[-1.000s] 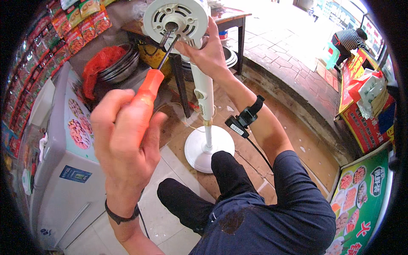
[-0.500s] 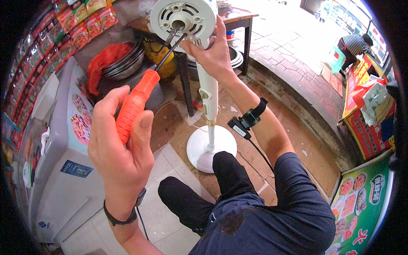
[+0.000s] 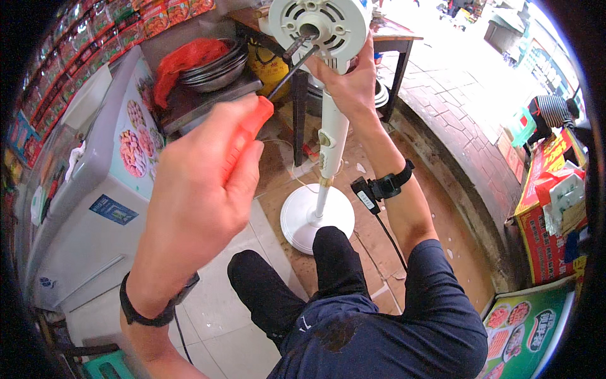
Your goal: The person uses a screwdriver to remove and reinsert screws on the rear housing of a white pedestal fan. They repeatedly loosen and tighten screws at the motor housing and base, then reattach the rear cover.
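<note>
A white pedestal fan stands before me, its round motor housing [image 3: 346, 39] bare of blades and grille, with a metal shaft jutting from the middle. My left hand [image 3: 196, 183] is wrapped around the orange-red handle of a screwdriver [image 3: 259, 119]. The screwdriver's thin blade reaches up to the housing's face, just beside the shaft; whether its tip sits in a screw I cannot tell. Under and behind the housing, my right hand [image 3: 355, 88] grips it, some fingers hidden. Below are the fan's white pole [image 3: 334, 129] and round base [image 3: 297, 221], near my knees.
A grey-white chest freezer [image 3: 88, 221] stands at the left, with hanging packets [image 3: 154, 19] behind. Metal basins [image 3: 218, 72] with red netting sit beyond it. A wooden table [image 3: 401, 44] is behind the fan. A raised kerb [image 3: 454, 170] and another person [image 3: 549, 114] are at the right.
My left hand has rolled over and its fingers now wrap more fully around the screwdriver's handle. The whole view has shifted, so the fan appears farther right. My right hand keeps its hold.
</note>
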### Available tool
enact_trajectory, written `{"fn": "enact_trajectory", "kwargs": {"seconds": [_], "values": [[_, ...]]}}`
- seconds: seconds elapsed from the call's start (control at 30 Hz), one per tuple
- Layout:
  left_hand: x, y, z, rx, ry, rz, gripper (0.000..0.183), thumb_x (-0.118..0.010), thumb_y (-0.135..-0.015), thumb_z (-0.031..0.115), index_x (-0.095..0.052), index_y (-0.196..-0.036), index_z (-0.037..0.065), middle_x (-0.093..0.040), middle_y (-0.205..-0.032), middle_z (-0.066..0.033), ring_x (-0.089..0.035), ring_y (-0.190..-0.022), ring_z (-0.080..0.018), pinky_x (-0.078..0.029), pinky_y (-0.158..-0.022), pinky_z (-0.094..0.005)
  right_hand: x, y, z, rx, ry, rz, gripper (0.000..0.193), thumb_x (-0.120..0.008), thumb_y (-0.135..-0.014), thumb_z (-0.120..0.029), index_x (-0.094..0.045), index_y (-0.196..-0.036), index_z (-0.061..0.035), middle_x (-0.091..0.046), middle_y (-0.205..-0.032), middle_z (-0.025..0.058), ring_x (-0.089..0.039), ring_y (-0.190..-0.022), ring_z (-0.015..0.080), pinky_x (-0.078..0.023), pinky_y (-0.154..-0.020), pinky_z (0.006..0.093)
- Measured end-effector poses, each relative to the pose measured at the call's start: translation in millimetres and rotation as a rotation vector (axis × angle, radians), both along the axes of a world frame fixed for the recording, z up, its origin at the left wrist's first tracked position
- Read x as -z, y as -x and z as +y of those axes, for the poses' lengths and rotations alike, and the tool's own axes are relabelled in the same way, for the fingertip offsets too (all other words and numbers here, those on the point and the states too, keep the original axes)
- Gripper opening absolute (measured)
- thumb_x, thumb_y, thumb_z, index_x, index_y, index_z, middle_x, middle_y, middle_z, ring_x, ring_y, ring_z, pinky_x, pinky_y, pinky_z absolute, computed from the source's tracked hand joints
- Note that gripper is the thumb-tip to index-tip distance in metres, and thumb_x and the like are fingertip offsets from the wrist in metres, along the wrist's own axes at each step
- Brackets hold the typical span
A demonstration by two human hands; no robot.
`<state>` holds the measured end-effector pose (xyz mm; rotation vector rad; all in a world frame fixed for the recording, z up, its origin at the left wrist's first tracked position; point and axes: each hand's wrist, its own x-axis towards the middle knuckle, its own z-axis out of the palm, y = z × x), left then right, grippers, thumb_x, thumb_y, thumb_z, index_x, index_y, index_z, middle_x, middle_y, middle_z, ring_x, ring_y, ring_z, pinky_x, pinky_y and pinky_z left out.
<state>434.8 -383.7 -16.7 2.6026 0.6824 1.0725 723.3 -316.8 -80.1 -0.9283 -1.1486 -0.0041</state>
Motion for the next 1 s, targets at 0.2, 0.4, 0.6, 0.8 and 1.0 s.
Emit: {"fn": "enact_trajectory", "kwargs": {"seconds": [0.2, 0.4, 0.6, 0.8, 1.0], "values": [[1.3, -0.9, -3.1, 0.026, 0.073, -0.038, 0.04, -0.064, -0.099, 0.008, -0.058, -0.139, 0.004, -0.069, -0.104, -0.0089, -0.065, -0.084, -0.0159, -0.055, -0.075, -0.0339, -0.5, 1.8, -2.4, -0.06, 0.007, 0.034, 0.114, -0.093, -0.071, -0.016, -0.021, -0.156, 0.0042, -0.068, -0.119, 0.0161, -0.07, -0.104, 0.0207, -0.058, -0.09, 0.032], [-3.8, -4.0, 5.0, 0.015, 0.337, -0.106, 0.037, -0.061, -0.1, 0.006, -0.059, -0.137, 0.003, -0.071, -0.098, -0.0099, -0.064, -0.081, -0.0153, -0.053, -0.077, -0.0314, 4.9, -2.8, 6.3, -0.04, -0.041, 0.013, 0.119, -0.097, -0.065, -0.022, -0.024, -0.154, 0.0057, -0.064, -0.127, 0.017, -0.067, -0.113, 0.0228, -0.055, -0.098, 0.0349], [9.2, -7.5, 9.6, -0.039, -0.152, -0.038, 0.035, -0.066, -0.097, 0.006, -0.062, -0.131, 0.005, -0.071, -0.095, -0.0215, -0.071, -0.078, -0.0377, -0.056, -0.067, -0.0397, 10.1, -4.2, 6.6, 0.136, -0.053, -0.01, 0.123, -0.099, -0.062, -0.025, -0.023, -0.154, 0.0061, -0.063, -0.13, 0.017, -0.067, -0.11, 0.0237, -0.055, -0.097, 0.0344], [5.5, -10.5, 8.2, -0.028, -0.121, -0.064, 0.036, -0.067, -0.094, 0.004, -0.064, -0.13, 0.005, -0.071, -0.102, -0.0239, -0.07, -0.084, -0.0434, -0.057, -0.071, -0.0415, 4.0, 1.2, 3.4, 0.021, -0.039, 0.051, 0.128, -0.099, -0.062, -0.021, -0.015, -0.156, 0.0033, -0.062, -0.129, 0.0172, -0.068, -0.11, 0.024, -0.056, -0.095, 0.0337], [-5.2, 25.1, -38.8, -0.048, 0.045, 0.0, 0.036, -0.059, -0.1, 0.01, -0.063, -0.135, 0.002, -0.074, -0.118, -0.0178, -0.072, -0.109, -0.0287, -0.053, -0.094, -0.0367, 5.2, 2.2, -5.0, -0.03, 0.008, -0.016, 0.137, -0.099, -0.066, -0.014, 0.0, -0.161, -0.0065, -0.053, -0.139, 0.0183, -0.066, -0.116, 0.0264, -0.055, -0.099, 0.0376]]}}
